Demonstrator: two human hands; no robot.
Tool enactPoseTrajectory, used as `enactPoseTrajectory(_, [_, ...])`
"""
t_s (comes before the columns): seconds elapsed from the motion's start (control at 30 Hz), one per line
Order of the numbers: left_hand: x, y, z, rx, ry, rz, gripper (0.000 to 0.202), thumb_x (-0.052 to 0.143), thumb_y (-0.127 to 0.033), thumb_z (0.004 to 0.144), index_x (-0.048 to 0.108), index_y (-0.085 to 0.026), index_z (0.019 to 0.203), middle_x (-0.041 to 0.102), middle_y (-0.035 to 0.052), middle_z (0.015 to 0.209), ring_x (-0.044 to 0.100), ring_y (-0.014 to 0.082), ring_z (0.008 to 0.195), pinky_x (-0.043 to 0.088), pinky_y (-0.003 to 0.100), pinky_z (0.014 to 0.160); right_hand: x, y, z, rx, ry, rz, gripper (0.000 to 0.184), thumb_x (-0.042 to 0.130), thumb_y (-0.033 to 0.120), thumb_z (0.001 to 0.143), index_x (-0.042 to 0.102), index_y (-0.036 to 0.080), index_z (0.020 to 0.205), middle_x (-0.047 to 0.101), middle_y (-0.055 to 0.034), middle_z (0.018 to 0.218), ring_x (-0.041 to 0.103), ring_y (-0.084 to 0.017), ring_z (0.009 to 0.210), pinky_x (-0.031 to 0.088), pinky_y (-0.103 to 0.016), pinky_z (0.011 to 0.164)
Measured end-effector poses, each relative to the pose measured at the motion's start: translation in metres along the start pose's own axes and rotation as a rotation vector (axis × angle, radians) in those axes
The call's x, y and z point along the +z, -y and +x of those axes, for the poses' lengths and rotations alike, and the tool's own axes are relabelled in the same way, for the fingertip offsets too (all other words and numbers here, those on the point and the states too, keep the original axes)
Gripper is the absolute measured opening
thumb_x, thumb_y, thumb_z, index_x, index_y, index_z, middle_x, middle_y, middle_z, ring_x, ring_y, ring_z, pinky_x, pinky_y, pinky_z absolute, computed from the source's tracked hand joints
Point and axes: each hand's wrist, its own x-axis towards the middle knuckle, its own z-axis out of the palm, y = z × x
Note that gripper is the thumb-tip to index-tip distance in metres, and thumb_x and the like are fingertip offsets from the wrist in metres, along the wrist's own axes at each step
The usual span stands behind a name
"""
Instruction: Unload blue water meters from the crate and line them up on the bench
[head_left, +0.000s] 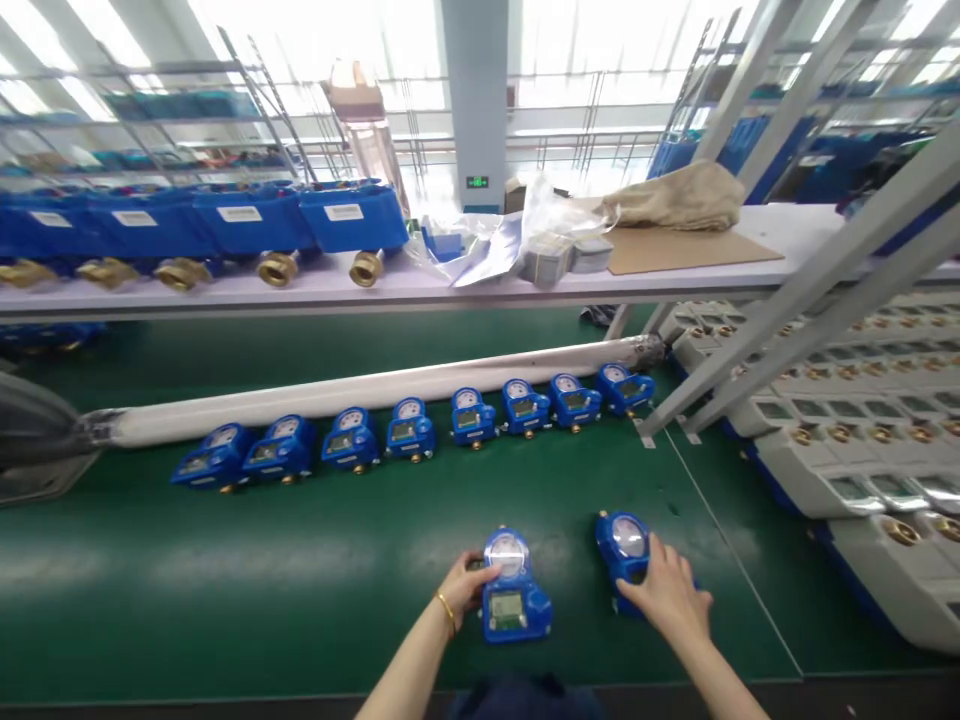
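Observation:
Near the front of the green table point(315, 610), my left hand point(463, 588) is closed on the left side of a blue water meter point(517, 612), its thumb by the round dial. That meter's grey display faces up. To the right, my right hand point(670, 592) grips a second blue water meter point(624, 538) from above and its right side. My fingers cover much of its lower half, while its round dial stays visible. Behind both hands, a row of several similar blue meters point(411, 430) stands across the table.
A long white wrapped roll point(375, 388) lies behind the row. Above it, a shelf point(442, 290) bears blue bins point(352, 222), brass fittings, plastic bags and cardboard point(686, 250). Slanted metal posts point(757, 325) rise at the right, beside stacked white meters point(847, 465) with brass ends.

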Motion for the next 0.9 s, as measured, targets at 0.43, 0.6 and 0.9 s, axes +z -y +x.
enactPoseTrajectory(0.43, [0.121,-0.080,0.081,0.098,-0.054,-0.413,0.091,0.091,-0.023,0.058,0.046,-0.014,0.136,0.071,0.0123,0.096,0.068,0.0194,0.073,0.055,0.029,0.069,-0.067,0.041,0.140,-0.143,-0.090,0.006,0.082,0.062,0.054,0.080,0.028,0.014,0.143,0.043,-0.0126,0.146,0.036,-0.029,0.133,0.047,-0.059,0.097])
enactPoseTrajectory(0.6, [0.133,-0.094,0.105,0.137,-0.063,-0.406,0.089,0.092,-0.026,0.057,0.050,-0.014,0.135,0.070,0.0145,0.106,0.069,0.0197,0.080,0.057,0.030,0.075,-0.071,0.039,0.151,-0.181,-0.110,0.000,0.084,0.059,0.057,0.078,0.029,0.015,0.144,0.043,-0.0113,0.146,0.038,-0.029,0.132,0.048,-0.060,0.096])
enactPoseTrajectory(0.9, [0.128,-0.098,0.120,0.194,-0.091,-0.313,0.092,0.092,-0.042,0.054,0.055,-0.018,0.134,0.070,0.0114,0.098,0.069,0.0228,0.084,0.058,0.032,0.075,-0.068,0.034,0.152,-0.205,-0.118,0.042,0.090,0.051,0.063,0.073,0.032,0.012,0.144,0.044,-0.0152,0.144,0.040,-0.032,0.130,0.047,-0.061,0.095])
